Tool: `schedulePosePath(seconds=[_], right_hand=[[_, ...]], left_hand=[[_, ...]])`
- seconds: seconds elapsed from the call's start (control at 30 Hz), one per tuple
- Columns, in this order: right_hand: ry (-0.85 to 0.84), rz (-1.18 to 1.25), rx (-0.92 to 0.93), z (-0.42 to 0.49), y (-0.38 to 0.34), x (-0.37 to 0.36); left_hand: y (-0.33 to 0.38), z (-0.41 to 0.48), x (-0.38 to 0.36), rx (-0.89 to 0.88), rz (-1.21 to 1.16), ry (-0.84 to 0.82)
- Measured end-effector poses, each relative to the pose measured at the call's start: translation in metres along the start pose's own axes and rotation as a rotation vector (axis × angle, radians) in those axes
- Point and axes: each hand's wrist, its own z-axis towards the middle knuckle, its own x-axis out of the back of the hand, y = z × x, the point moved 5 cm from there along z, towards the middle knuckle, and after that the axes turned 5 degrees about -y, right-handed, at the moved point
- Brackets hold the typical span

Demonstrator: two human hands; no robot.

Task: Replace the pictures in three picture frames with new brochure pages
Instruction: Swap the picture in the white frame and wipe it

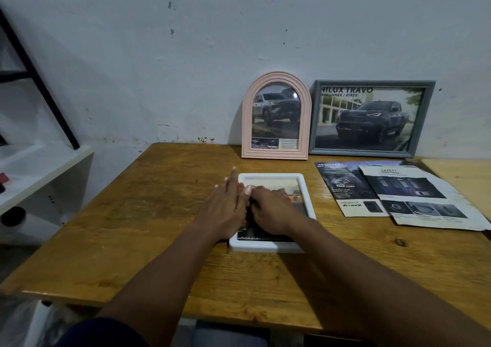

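A white picture frame (305,195) lies flat in the middle of the wooden table (148,214), with a printed page in it. My left hand (225,206) lies with straight fingers over the frame's left edge. My right hand (271,211) rests on the page inside the frame, fingers bent down onto it. A pink arched frame (276,118) and a grey rectangular frame (372,118) lean upright against the wall, each holding a truck picture. Loose brochure pages (398,195) lie at the right of the table.
A white shelf (39,171) with a black metal brace (39,81) stands to the left of the table. A second, lighter tabletop (462,176) adjoins at the far right. The wall runs right behind the upright frames.
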Motion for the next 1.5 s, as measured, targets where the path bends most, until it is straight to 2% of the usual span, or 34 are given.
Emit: schedulePosePath(seconds=[0.13,0.3,0.47,0.53,0.63,0.73,0.8,0.93,1.07,1.17,1.3,1.37,1.43,1.5], right_hand=[[-0.1,-0.103,0.025,-0.017,0.021,0.011],[-0.03,-0.322,-0.175,-0.046,0.037,0.015],[-0.023,-0.303,-0.355,-0.051,0.012,-0.012],[0.01,-0.264,-0.324,-0.044,-0.002,-0.024],[0.06,-0.18,-0.136,-0.033,-0.017,-0.027],[-0.016,-0.027,-0.05,-0.038,-0.013,-0.015],[-0.074,-0.074,-0.03,-0.048,-0.002,-0.006],[-0.106,-0.2,-0.113,-0.074,0.022,0.011],[-0.001,-0.347,-0.212,-0.091,0.016,0.0],[0.056,-0.313,-0.277,-0.084,-0.004,-0.023],[0.146,-0.251,-0.127,-0.074,-0.026,-0.029],[0.202,-0.124,-0.024,-0.074,-0.022,-0.025],[0.173,-0.009,0.074,-0.076,-0.011,-0.019],[0.104,-0.013,0.171,-0.081,-0.002,-0.011]], left_hand=[[0.003,-0.001,0.0,-0.028,0.046,0.043],[-0.003,0.005,-0.009,-0.024,0.086,-0.038],[-0.003,0.008,-0.009,-0.017,0.074,-0.028],[-0.006,0.009,-0.01,-0.015,0.025,-0.016],[-0.009,0.011,-0.01,-0.003,-0.045,-0.019],[-0.01,0.011,-0.011,0.022,-0.075,-0.032],[-0.009,0.009,-0.011,0.026,-0.058,-0.037],[-0.007,0.006,-0.011,0.03,-0.026,-0.033],[-0.003,0.003,-0.009,0.025,0.006,-0.019],[-0.002,0.004,-0.008,0.021,0.028,-0.009],[-0.002,0.006,-0.007,-0.035,0.039,0.014],[-0.001,0.006,-0.008,-0.052,0.045,0.019],[0.001,0.005,-0.007,-0.054,0.048,0.015],[0.002,0.005,-0.007,-0.061,0.059,0.011]])
